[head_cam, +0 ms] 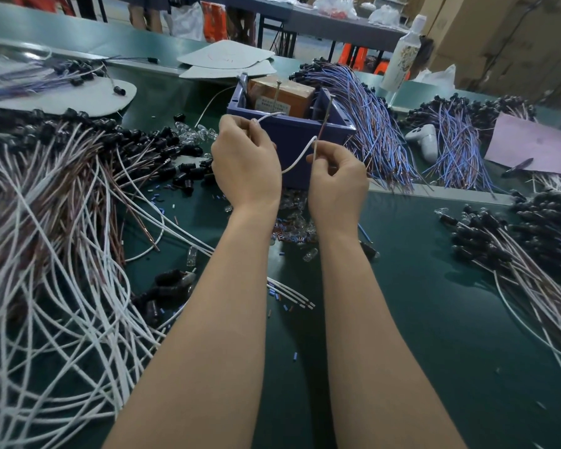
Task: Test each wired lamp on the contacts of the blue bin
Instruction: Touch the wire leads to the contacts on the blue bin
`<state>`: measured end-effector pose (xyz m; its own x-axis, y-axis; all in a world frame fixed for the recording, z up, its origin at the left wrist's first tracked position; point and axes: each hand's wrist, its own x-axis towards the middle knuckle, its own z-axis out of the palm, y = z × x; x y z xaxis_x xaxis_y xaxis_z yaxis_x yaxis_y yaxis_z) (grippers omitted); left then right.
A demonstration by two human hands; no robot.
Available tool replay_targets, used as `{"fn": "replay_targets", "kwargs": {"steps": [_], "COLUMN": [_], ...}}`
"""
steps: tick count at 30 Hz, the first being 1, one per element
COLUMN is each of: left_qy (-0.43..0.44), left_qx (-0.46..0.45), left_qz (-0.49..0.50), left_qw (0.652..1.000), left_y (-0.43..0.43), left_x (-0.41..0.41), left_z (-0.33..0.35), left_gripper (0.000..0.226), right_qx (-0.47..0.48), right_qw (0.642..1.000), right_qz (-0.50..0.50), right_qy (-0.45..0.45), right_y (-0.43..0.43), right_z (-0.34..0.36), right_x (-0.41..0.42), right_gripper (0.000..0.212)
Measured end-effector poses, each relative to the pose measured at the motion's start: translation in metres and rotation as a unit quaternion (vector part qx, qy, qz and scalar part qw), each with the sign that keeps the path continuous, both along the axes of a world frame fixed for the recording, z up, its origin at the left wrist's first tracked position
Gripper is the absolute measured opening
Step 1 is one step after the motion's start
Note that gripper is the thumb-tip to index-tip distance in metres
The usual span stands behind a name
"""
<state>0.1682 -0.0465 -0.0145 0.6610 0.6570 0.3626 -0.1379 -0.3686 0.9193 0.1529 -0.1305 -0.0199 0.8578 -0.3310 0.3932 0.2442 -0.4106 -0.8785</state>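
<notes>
The blue bin (pixel 297 137) stands at the table's middle with a brown box (pixel 285 94) inside and metal nail contacts (pixel 278 92) sticking up from it. My left hand (pixel 245 160) pinches a white wire (pixel 297 158) whose end reaches toward the bin's rim. My right hand (pixel 336 181) pinches a brown wire (pixel 324 121) that points up toward a contact at the bin's right corner. The white wire loops between both hands. The lamp itself is hidden by my hands.
A big tangle of white and brown wired lamps (pixel 55 241) fills the left side. Blue and brown wired bundles (pixel 373 124) lie right of the bin, more lamps (pixel 515 244) at far right. Loose glass bulbs (pixel 195 132), a white controller (pixel 426 140), a bottle (pixel 404 53).
</notes>
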Motion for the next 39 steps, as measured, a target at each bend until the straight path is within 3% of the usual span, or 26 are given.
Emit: {"fn": "replay_targets", "kwargs": {"steps": [16,30,34,36,39], "left_qy": [-0.002,-0.011,-0.051,-0.080,-0.110], "left_qx": [0.001,-0.013,-0.128,-0.235,-0.367], "left_qz": [0.046,0.024,-0.029,-0.058,-0.138], "left_qw": [0.999,1.000,0.990,0.967,0.913], "left_y": [0.003,0.002,-0.003,-0.004,-0.001], "left_x": [0.005,0.006,0.001,-0.004,-0.011], "left_z": [-0.002,-0.002,0.002,0.010,0.025], "left_gripper": [0.009,0.009,0.011,0.014,0.019], "right_qx": [-0.003,-0.012,0.029,0.073,0.027], "right_qw": [1.000,0.999,0.999,0.991,0.988], "right_qz": [0.011,0.018,0.040,0.092,0.129], "right_qy": [-0.013,-0.025,0.009,0.060,0.081], "right_y": [0.000,-0.002,0.000,-0.001,-0.007], "right_z": [-0.003,-0.005,-0.004,-0.004,0.001], "right_x": [0.001,0.001,0.003,0.003,0.000], "right_gripper": [0.027,0.027,0.010,0.018,0.033]}}
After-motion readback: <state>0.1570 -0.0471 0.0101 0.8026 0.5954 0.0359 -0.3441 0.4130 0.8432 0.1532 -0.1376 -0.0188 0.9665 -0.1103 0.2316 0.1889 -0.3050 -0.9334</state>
